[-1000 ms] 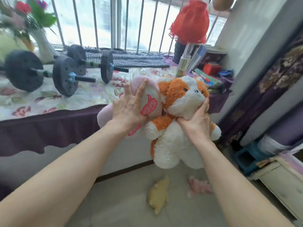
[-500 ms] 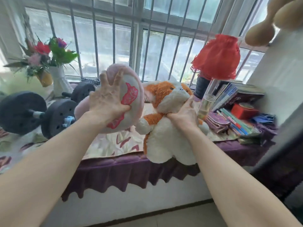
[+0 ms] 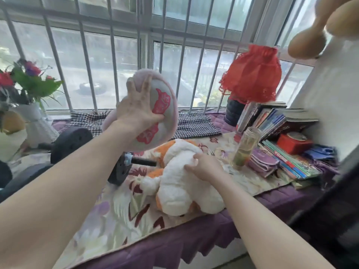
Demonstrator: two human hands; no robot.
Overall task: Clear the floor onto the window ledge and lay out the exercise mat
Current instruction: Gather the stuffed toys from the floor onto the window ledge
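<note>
A white and orange plush dog (image 3: 182, 189) lies on the floral cloth of the window ledge (image 3: 120, 214), close to its front edge. My right hand (image 3: 206, 166) grips the dog's upper side. My left hand (image 3: 138, 111) holds a round pink cushion (image 3: 167, 117) with red markings in the air above the ledge, in front of the window bars. No exercise mat is in view.
Black dumbbells (image 3: 71, 142) lie on the ledge at left, one end (image 3: 120, 169) just left of the dog. A vase of flowers (image 3: 33, 117) stands far left. A glass bottle (image 3: 244, 148), books (image 3: 287, 162), a red box (image 3: 295, 142) and a red lamp (image 3: 252, 74) crowd the right.
Both hands rose from floor level to the ledge. The plush dog has come down onto the ledge cloth, and the pink cushion is lifted higher toward the window.
</note>
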